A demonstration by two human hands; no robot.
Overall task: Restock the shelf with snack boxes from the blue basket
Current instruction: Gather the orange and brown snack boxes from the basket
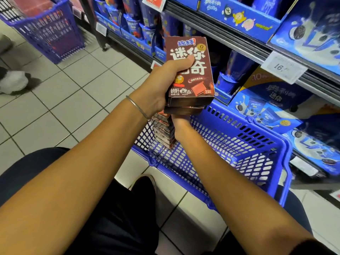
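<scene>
I'm looking down a shop aisle, where a metal shelf (220, 28) carries a price tag (283, 68) and blue biscuit packs (272, 100), with a blue basket (239, 144) on the tiled floor (73, 100).

white tiled floor (73, 100), dark grout lines; metal shelf (220, 32) runs along the right, price tag (283, 68) clipped to its rail; second blue basket (49, 34) top left, white shoe (13, 81) at left edge

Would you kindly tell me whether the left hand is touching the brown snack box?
Touching. The head view shows the left hand gripping the brown snack box, its thumb pressed across the printed front.
</scene>
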